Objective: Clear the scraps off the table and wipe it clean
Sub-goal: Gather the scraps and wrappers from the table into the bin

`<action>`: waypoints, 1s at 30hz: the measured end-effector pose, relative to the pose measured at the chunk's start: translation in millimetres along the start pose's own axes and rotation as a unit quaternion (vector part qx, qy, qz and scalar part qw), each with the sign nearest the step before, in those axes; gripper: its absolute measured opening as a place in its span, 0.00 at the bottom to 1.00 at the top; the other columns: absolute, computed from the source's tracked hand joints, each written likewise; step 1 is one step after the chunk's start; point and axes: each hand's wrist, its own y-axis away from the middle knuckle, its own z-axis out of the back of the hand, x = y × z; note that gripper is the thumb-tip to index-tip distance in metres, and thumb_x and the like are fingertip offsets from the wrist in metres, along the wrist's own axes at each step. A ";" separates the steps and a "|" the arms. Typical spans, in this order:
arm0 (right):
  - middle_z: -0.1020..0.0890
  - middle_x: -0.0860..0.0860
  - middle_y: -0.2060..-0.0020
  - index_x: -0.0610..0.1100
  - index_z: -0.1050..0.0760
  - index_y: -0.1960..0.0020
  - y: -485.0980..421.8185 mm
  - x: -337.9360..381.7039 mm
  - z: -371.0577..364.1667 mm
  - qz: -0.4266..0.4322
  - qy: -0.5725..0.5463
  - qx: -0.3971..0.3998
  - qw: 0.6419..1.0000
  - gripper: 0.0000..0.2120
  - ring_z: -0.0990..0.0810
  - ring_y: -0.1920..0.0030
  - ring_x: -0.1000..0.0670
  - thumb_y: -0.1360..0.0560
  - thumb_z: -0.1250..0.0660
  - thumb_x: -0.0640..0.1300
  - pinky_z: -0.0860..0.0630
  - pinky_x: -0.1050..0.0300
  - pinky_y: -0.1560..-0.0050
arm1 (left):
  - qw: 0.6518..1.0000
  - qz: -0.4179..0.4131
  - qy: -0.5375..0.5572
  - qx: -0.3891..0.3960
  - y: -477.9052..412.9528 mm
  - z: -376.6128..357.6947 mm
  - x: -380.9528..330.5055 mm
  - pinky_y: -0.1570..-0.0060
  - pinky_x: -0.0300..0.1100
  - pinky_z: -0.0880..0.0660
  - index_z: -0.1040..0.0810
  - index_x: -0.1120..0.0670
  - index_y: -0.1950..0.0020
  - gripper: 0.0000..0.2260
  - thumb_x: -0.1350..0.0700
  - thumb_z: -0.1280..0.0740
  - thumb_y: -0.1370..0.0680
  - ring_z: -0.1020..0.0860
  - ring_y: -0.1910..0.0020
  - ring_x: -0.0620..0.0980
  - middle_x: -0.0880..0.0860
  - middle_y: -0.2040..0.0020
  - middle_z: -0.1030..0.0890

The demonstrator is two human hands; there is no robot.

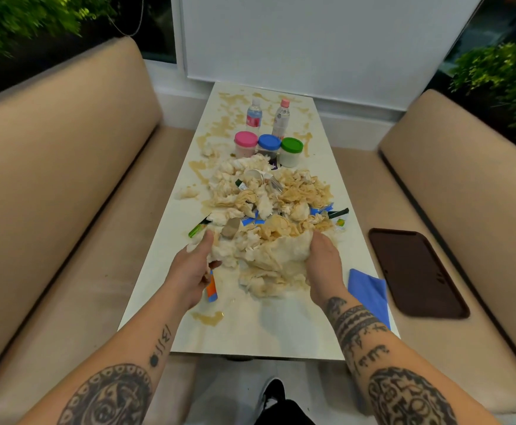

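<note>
Both your hands are at the near end of the scrap pile [266, 216], one on each side. Your left hand [194, 269] cups the pile's left edge, thumb up against a white wad, fingers curled over an orange packet [211, 287] on the table [250, 332]; whether it really grips the packet, can't tell. Your right hand [324, 259] grips the big soggy sheet of tissue [276, 256] at the pile's near right, fingers buried in it. Pile runs away from you down the table's middle: wet brown-stained napkins, wrappers, a cardboard tube [230, 227]. Beyond the pile stand three jars with pink [245, 144], blue [269, 146] and green [291, 150] lids, then two bottles [267, 118]. Brown spill stains [207, 318] near and far. Blue cloth [370, 294] lies just right of your right wrist. Dark tray [416, 271] sits on the right bench.
</note>
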 end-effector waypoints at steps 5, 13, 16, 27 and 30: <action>0.23 0.49 0.44 0.45 0.26 0.40 -12.6 0.8 1.8 -0.054 0.028 -0.004 0.998 0.26 0.25 0.48 0.46 0.19 0.47 0.65 0.31 0.55 0.62 | 1.000 -0.017 -0.007 0.013 5.6 -1.5 2.0 0.72 0.40 0.37 0.18 0.51 0.43 0.21 0.35 0.34 0.22 0.14 0.51 0.53 0.51 0.49 0.13; 0.18 0.46 0.38 0.47 0.23 0.36 -7.3 -9.8 -14.7 -0.093 -0.046 0.085 0.991 0.20 0.19 0.40 0.43 0.19 0.37 0.59 0.20 0.40 0.41 | 1.000 0.004 -0.013 0.022 7.4 -0.2 4.2 0.73 0.36 0.25 0.20 0.54 0.43 0.12 0.46 0.33 0.18 0.14 0.58 0.55 0.55 0.51 0.14; 0.17 0.46 0.41 0.46 0.24 0.36 -2.1 -8.5 -24.9 -0.123 -0.087 0.100 0.984 0.17 0.18 0.41 0.40 0.17 0.38 0.55 0.17 0.47 0.60 | 0.999 -0.005 -0.018 0.046 11.1 0.0 4.6 0.72 0.37 0.24 0.20 0.54 0.41 0.09 0.51 0.33 0.18 0.20 0.68 0.51 0.53 0.62 0.22; 0.17 0.48 0.47 0.52 0.23 0.45 33.8 -15.3 -85.0 -0.041 0.031 0.145 0.988 0.15 0.17 0.49 0.43 0.20 0.38 0.62 0.22 0.49 0.61 | 0.984 -0.082 -0.125 0.093 30.7 7.0 -2.7 0.69 0.41 0.27 0.21 0.58 0.45 0.11 0.52 0.28 0.22 0.29 0.72 0.49 0.52 0.63 0.20; 0.19 0.51 0.41 0.55 0.27 0.38 48.1 -21.6 -110.9 -0.063 0.026 0.207 0.976 0.28 0.18 0.43 0.46 0.27 0.39 0.73 0.25 0.53 0.58 | 0.986 -0.098 -0.119 0.070 31.7 33.7 -2.7 0.68 0.41 0.26 0.20 0.57 0.47 0.07 0.56 0.29 0.22 0.29 0.72 0.49 0.51 0.64 0.18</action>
